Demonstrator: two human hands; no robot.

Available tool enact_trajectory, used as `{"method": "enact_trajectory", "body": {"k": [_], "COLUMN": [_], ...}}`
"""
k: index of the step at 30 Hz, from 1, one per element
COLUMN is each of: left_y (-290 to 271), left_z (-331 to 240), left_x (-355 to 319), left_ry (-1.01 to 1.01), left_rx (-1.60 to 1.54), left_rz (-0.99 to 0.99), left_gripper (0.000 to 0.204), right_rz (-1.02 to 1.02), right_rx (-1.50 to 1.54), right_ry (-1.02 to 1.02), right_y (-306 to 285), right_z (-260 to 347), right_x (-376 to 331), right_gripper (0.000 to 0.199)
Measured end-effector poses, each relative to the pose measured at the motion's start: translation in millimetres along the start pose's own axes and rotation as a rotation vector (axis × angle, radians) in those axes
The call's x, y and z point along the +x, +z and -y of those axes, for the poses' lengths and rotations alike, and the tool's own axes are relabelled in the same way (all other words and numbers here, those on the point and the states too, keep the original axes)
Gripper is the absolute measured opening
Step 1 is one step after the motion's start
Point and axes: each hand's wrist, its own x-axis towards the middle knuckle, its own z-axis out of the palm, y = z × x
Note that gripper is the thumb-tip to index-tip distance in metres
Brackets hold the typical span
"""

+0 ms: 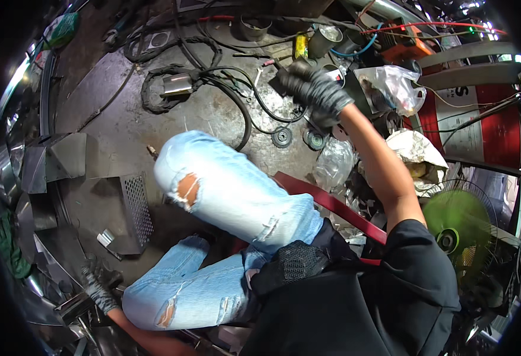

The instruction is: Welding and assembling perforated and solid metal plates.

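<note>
Landmark: the raised knee (213, 178) in torn pale jeans, mid-frame; every place below is told from it.

Right hand (315, 89): dark glove, arm stretched far up and right of the knee. Its fingers are curled shut round a small dark tool (279, 76), which pokes out up-left of the fist. What kind of tool it is cannot be told.

Left hand (97, 288): dark glove, low and left of the knee at the floor's edge. It rests on grey metal pieces (73, 305); whether the fingers grip them or only lie on them cannot be told.

Tool axis: short, running from lower right to upper left, its free end toward the black cables (237, 98).

Cables: looped on the steel floor (112, 130) above the knee, just left of the right hand.

Discs (282, 137): small round ones on the floor, right of and above the knee, below the right hand and near it.

Perforated plate (137, 207): bent sheet left of the knee, between the two hands but nearer the left.

Nearer hand: the right one holds the tool and is close to the cables and discs; the left is well apart from them.

Green fan (456, 228): far right of the knee, behind the right arm.

Red cylinder (480, 124): up and far right.
</note>
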Motion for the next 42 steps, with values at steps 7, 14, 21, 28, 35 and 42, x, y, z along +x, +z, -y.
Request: {"method": "enact_trajectory", "body": {"k": [7, 14, 21, 28, 35, 42], "left_y": [-69, -28, -16, -22, -31, 42], "left_z": [-62, -82, -11, -10, -12, -201], "left_x": [14, -94, -162, -219, -177, -152], "left_ry": [-0.053, 0.568, 0.068, 0.000, 0.051, 0.620], "left_rx": [-0.207, 1.512, 0.506, -0.137, 0.129, 0.679], "left_rz": [0.003, -0.070, -0.275, -0.397, -0.415, -0.309], "left_gripper": [0.051, 0.040, 0.033, 0.027, 0.026, 0.021], "right_rz": [0.358, 0.150, -0.044, 0.078, 0.260, 0.053], "right_rx": [-0.413, -0.650, -0.702, -0.325, -0.640, -0.806], "right_ry": [0.146, -0.016, 0.348, 0.685, 0.563, 0.045], "right_y": [103, 188, 237, 221, 213, 140], "right_z": [-180, -180, -231, -159, -181, -216], "right_x": [-19, 103, 136, 129, 116, 62], "right_gripper": [0.029, 0.030, 0.027, 0.044, 0.048, 0.038]}}
